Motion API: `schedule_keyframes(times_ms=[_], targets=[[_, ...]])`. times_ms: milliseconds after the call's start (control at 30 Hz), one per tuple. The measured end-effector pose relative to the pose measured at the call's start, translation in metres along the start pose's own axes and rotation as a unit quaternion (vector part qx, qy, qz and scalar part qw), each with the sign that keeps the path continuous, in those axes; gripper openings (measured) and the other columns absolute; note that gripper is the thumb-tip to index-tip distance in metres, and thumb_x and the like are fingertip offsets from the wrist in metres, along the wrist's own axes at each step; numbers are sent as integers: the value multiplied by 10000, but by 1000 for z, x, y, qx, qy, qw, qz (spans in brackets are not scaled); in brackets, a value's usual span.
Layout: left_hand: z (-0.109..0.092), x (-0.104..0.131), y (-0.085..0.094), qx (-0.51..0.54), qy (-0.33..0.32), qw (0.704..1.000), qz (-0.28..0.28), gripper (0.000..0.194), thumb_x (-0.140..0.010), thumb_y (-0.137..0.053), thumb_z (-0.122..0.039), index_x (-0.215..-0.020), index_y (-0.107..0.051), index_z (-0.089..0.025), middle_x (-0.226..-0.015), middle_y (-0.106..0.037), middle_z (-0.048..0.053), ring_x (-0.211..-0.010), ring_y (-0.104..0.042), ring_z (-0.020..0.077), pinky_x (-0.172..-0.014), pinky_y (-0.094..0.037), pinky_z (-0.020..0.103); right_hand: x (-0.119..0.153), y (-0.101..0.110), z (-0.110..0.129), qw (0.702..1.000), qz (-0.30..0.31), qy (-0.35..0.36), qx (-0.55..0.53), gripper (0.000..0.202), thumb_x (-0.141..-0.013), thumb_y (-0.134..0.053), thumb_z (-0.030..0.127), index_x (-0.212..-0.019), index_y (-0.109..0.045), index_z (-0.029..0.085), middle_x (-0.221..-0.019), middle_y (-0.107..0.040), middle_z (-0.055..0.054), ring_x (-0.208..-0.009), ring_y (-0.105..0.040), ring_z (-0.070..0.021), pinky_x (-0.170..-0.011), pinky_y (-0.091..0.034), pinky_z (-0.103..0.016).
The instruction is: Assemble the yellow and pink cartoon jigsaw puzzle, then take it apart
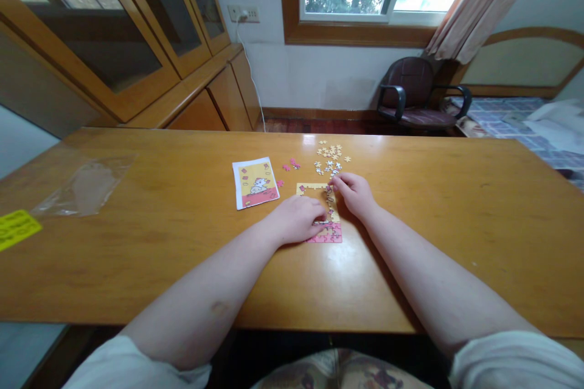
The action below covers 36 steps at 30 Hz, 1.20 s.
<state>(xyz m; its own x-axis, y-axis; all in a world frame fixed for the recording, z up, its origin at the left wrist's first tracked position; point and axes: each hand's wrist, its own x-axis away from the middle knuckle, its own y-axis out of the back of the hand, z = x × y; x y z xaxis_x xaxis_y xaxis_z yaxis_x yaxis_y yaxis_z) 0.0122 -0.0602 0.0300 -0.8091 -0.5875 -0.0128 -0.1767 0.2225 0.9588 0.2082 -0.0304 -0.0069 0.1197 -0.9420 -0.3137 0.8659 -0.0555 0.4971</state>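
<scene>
A partly assembled jigsaw puzzle (335, 232) lies on the wooden table, its frame yellow at the top and pink along the bottom. My left hand (298, 219) rests over its left side with fingers curled, covering part of it; what the fingertips hold, if anything, is hidden. My right hand (354, 193) is at the puzzle's upper right edge, thumb and forefinger pinched together; anything between them is too small to make out. Loose yellow puzzle pieces (332, 152) and white ones are scattered just beyond. A few pink pieces (292, 164) lie left of these.
A picture card (256, 183) with a white cartoon animal lies left of the puzzle. Farther left on the table (182, 267) are a clear plastic bag (89, 185) and a yellow label (18, 229). A chair (417, 94) stands beyond the table, and a glass-door cabinet (137, 30) is at left.
</scene>
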Motion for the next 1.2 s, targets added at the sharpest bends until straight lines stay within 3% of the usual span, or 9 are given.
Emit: schedule_keyframes(times_ms=[167,467,1200], targets=[[-1,2,3,-7,-8,1000,-22,192,-845,-503,-204,-871,-694,-215,-873,-669,34,-810,-616,174,-737,-461,306,0,0,0,1000,1,-3,0,332,-885,-479,425,-723,-661,198,-669,-652,-14,-684,-598,-172,-671,-438,-281],[-1,2,2,-14,-12,1000,-5,220,-826,-510,-188,-848,-721,-246,-881,-658,23,-767,-601,163,-717,-462,300,0,1,1,1000,1,2,-1,340,-887,-479,421,-708,-659,194,-671,-651,-16,-689,-600,-172,-674,-436,-279],[-2,3,0,25,-40,999,-2,288,-845,-500,-206,-1024,-715,-275,-966,-652,23,-814,-603,169,-765,-470,307,0,0,-1,1000,7,-3,4,364,-890,-468,446,-715,-665,196,-673,-648,-18,-692,-598,-175,-668,-434,-281]])
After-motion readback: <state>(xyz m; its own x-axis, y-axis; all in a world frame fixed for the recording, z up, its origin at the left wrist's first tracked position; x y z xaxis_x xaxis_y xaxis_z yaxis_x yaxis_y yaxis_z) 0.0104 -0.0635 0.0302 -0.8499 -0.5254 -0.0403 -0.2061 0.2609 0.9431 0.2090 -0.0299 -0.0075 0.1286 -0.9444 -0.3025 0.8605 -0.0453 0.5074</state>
